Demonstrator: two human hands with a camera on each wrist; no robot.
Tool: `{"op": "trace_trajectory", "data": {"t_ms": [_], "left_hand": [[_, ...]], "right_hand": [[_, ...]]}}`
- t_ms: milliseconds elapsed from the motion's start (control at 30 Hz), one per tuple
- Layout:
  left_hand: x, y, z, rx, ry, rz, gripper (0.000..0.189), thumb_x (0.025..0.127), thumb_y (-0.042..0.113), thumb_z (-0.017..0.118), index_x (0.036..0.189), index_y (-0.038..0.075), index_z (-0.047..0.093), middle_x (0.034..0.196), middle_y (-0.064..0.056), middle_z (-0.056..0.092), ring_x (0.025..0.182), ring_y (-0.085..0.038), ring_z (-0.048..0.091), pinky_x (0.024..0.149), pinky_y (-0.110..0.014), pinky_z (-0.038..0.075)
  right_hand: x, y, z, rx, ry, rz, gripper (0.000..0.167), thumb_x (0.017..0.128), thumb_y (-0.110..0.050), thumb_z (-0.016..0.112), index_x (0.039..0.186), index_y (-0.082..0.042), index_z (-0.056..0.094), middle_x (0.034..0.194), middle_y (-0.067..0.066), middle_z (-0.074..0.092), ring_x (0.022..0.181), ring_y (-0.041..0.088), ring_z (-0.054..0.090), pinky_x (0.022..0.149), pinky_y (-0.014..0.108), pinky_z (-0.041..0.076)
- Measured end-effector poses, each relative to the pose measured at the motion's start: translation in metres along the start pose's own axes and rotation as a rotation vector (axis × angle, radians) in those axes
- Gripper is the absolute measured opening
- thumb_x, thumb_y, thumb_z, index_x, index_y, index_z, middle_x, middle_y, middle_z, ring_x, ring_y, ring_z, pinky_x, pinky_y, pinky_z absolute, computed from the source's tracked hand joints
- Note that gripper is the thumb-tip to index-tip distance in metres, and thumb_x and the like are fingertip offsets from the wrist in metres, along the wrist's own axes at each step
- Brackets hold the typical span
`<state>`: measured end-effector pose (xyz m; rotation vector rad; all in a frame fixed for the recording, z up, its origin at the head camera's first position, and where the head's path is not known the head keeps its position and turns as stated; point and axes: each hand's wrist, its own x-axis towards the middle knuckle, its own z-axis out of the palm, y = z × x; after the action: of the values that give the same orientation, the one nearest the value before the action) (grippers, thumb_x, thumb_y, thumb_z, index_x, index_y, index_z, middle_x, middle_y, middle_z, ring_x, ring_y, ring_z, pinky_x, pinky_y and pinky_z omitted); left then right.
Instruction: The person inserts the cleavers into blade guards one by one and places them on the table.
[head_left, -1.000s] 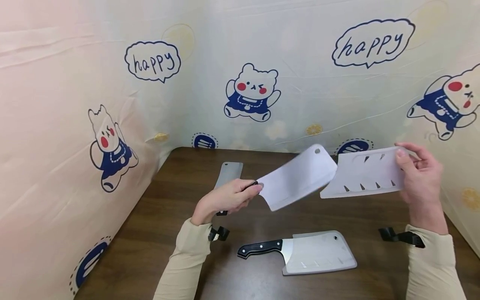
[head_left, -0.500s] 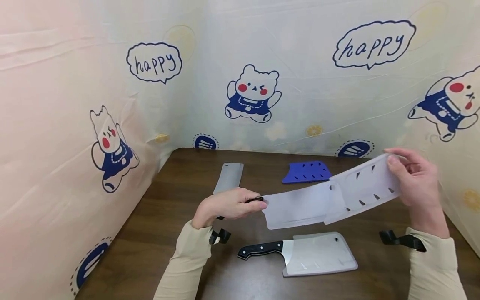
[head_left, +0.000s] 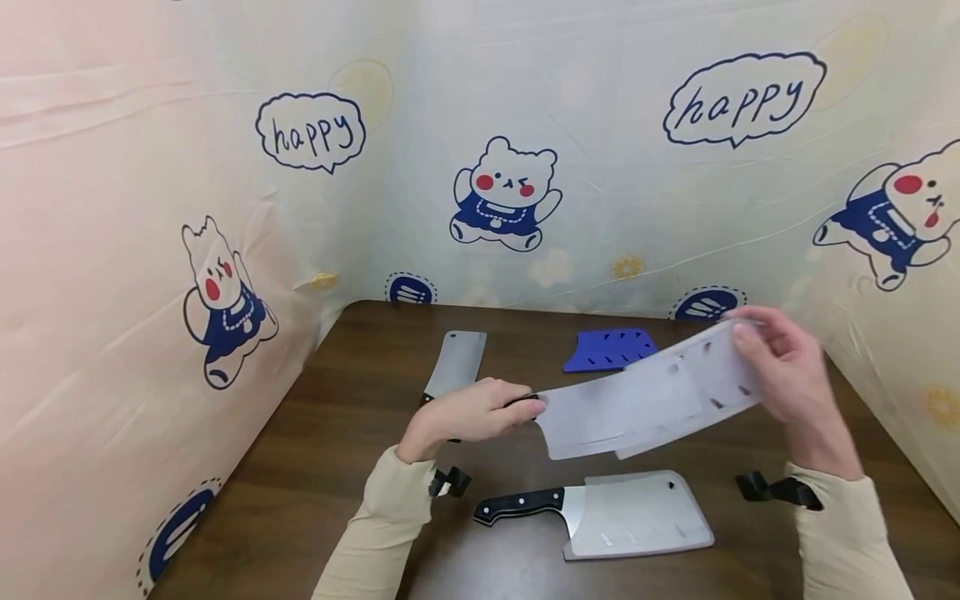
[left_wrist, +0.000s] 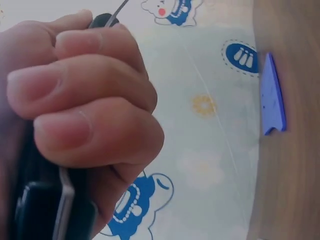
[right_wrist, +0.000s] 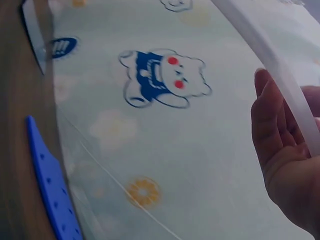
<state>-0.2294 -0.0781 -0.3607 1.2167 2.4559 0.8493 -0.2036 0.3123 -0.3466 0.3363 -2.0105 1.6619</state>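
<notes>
My left hand (head_left: 468, 410) grips the black handle of a cleaver (head_left: 581, 414) held above the table, its blade pointing right. My right hand (head_left: 780, 371) holds a translucent white blade sheath (head_left: 697, 385) by its far end. The sheath covers roughly the outer half of the blade. In the left wrist view my fingers (left_wrist: 85, 107) curl round the black handle (left_wrist: 42, 205). The right wrist view catches the sheath's white edge (right_wrist: 272, 60) across my right hand's fingers (right_wrist: 280, 140).
A second cleaver (head_left: 600, 514) with a black handle lies sheathed near the table's front. A bare cleaver (head_left: 456, 365) lies at the back left. A blue sheath (head_left: 611, 349) lies at the back centre. Printed cloth walls enclose the dark wooden table (head_left: 315, 467).
My right hand has moved left and down, sliding the white sheath from beside the blade's tip onto the blade. The cleaver has levelled out and dropped slightly, uncovering the blue sheath behind.
</notes>
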Motion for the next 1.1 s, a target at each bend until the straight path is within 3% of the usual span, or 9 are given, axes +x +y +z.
{"op": "trace_trajectory", "data": {"t_ms": [100, 167, 500, 700, 867, 967, 1100], "left_hand": [[0.007, 0.003, 0.007, 0.0, 0.015, 0.025, 0.037, 0.106, 0.036, 0.039, 0.079, 0.013, 0.05, 0.059, 0.008, 0.042, 0.051, -0.004, 0.04, 0.056, -0.021, 0.035], [0.01, 0.004, 0.01, 0.006, 0.049, 0.004, 0.038, 0.106, 0.036, 0.04, 0.078, 0.013, 0.05, 0.059, 0.008, 0.042, 0.051, -0.004, 0.041, 0.056, -0.021, 0.036], [0.011, 0.005, 0.016, 0.027, 0.079, -0.041, 0.041, 0.106, 0.037, 0.039, 0.08, 0.009, 0.055, 0.059, 0.007, 0.044, 0.052, -0.004, 0.042, 0.056, -0.021, 0.036], [0.009, -0.002, 0.022, -0.029, 0.061, -0.038, 0.042, 0.106, 0.039, 0.039, 0.082, 0.009, 0.054, 0.056, 0.008, 0.043, 0.049, -0.004, 0.041, 0.055, -0.021, 0.038], [0.012, -0.003, 0.018, -0.065, 0.012, -0.058, 0.039, 0.104, 0.043, 0.044, 0.081, 0.011, 0.052, 0.057, -0.005, 0.053, 0.042, -0.009, 0.045, 0.052, -0.022, 0.041], [0.01, -0.008, 0.013, -0.083, -0.028, -0.092, 0.029, 0.101, 0.04, 0.052, 0.087, 0.015, 0.054, 0.067, -0.013, 0.062, 0.048, -0.009, 0.051, 0.055, -0.023, 0.043], [0.006, -0.019, 0.009, -0.073, -0.043, -0.144, 0.019, 0.098, 0.035, 0.059, 0.099, 0.016, 0.058, 0.07, -0.007, 0.064, 0.058, -0.01, 0.056, 0.06, -0.024, 0.043]], "right_hand": [[-0.004, 0.004, 0.023, -0.148, -0.07, 0.002, 0.025, 0.1, -0.01, 0.055, 0.122, -0.001, 0.06, 0.083, -0.013, 0.064, 0.064, 0.005, 0.061, 0.051, 0.025, 0.052], [-0.007, 0.006, 0.037, -0.179, -0.077, 0.024, 0.027, 0.1, -0.014, 0.055, 0.124, -0.002, 0.059, 0.085, -0.013, 0.063, 0.064, 0.007, 0.061, 0.051, 0.027, 0.053], [-0.022, 0.004, 0.063, -0.177, -0.14, 0.037, 0.029, 0.103, -0.017, 0.05, 0.129, -0.004, 0.051, 0.099, -0.009, 0.058, 0.077, 0.009, 0.062, 0.059, 0.03, 0.057], [-0.02, 0.003, 0.06, -0.19, -0.251, 0.068, 0.03, 0.101, -0.017, 0.053, 0.129, -0.006, 0.049, 0.105, -0.007, 0.056, 0.081, 0.01, 0.062, 0.06, 0.032, 0.056], [-0.011, 0.004, 0.044, -0.274, -0.375, 0.051, 0.03, 0.1, -0.016, 0.055, 0.129, -0.01, 0.053, 0.106, -0.005, 0.058, 0.08, 0.012, 0.063, 0.061, 0.032, 0.055], [-0.007, 0.009, 0.039, -0.324, -0.404, 0.055, 0.03, 0.1, -0.019, 0.057, 0.128, -0.01, 0.055, 0.103, -0.002, 0.059, 0.079, 0.013, 0.063, 0.061, 0.031, 0.055], [-0.003, 0.024, 0.036, -0.337, -0.426, 0.099, 0.03, 0.1, -0.022, 0.058, 0.127, -0.01, 0.056, 0.101, 0.005, 0.058, 0.078, 0.015, 0.061, 0.06, 0.032, 0.055]]}}
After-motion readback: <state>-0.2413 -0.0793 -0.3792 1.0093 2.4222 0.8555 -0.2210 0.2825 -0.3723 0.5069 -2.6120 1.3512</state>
